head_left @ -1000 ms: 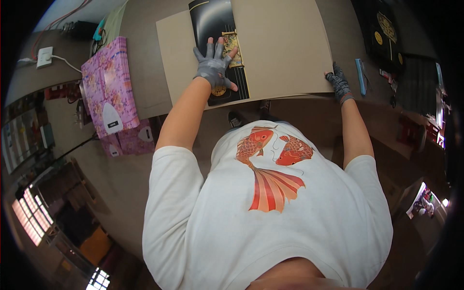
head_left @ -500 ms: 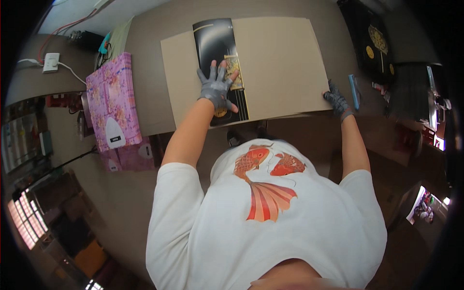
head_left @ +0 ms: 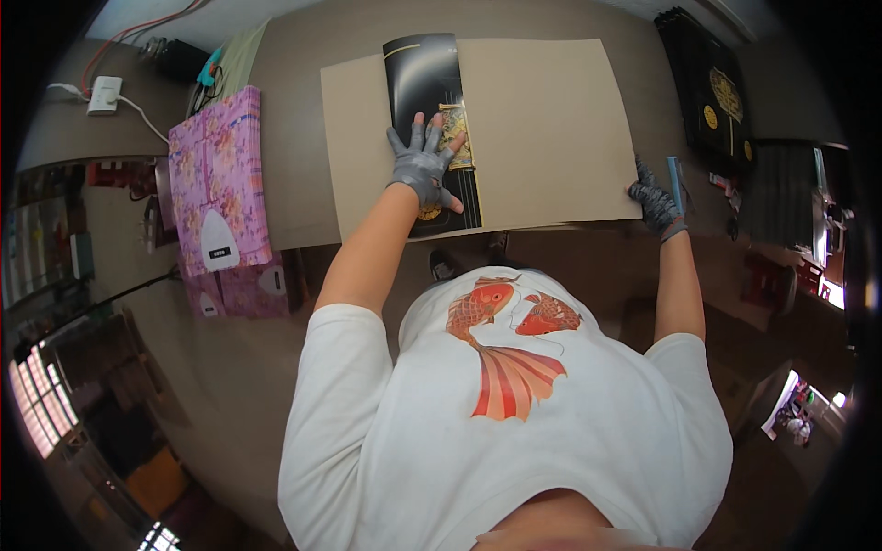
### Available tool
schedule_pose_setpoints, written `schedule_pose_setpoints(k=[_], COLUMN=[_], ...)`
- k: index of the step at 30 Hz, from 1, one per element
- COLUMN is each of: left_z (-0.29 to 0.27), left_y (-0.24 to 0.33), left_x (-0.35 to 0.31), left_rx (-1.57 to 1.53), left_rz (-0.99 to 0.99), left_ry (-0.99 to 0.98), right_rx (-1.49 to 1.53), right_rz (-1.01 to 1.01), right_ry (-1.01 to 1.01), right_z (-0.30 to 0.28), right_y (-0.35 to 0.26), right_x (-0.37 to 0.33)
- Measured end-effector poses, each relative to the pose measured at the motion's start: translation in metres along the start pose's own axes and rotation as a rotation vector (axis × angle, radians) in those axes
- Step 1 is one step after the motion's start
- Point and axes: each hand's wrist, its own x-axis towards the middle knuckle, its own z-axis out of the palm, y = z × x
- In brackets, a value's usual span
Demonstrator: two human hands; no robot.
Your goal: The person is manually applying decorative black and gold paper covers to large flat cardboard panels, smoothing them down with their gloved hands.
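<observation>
My left hand (head_left: 423, 170), in a grey fingerless glove, lies flat with spread fingers on a glossy black panel (head_left: 421, 73) with gold decoration. That panel rests on a large tan cardboard sheet (head_left: 551, 119), left of its middle. At the sheet's near right corner is my right hand (head_left: 659, 202), in a patterned grey glove. Its thumb and forefinger are apart and touch the edge; the other fingers are mostly hidden. A slim blue object (head_left: 675, 184) lies just beyond this hand.
On the left, a stack of purple floral folded pieces (head_left: 216, 174) stands at the table edge, near a white power adapter (head_left: 105, 95) with cords. Black boxes or panels with gold ornament (head_left: 717, 92) lie at the right. Small items (head_left: 726, 186) sit near them.
The whole view has shifted slightly. My hands keep their places on the black panel and at the cardboard sheet's corner; the right hand now sits closer to the blue object.
</observation>
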Motion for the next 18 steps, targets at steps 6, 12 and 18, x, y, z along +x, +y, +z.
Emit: schedule_pose_setpoints(k=[6,12,18], left_z=[0.007,0.009,0.01], left_y=[-0.001,-0.003,-0.003], left_x=[0.0,0.004,0.005], left_rx=[0.004,-0.003,0.031], left_rz=[-0.007,-0.001,-0.023], left_ry=[-0.01,0.01,0.023], right_rx=[0.333,0.36,0.168], right_rz=[-0.33,-0.384,-0.398], right_ry=[-0.085,0.109,0.129], right_z=[0.068,0.115,0.142], right_y=[-0.063,-0.064,-0.064], right_x=[-0.004,0.042,0.038])
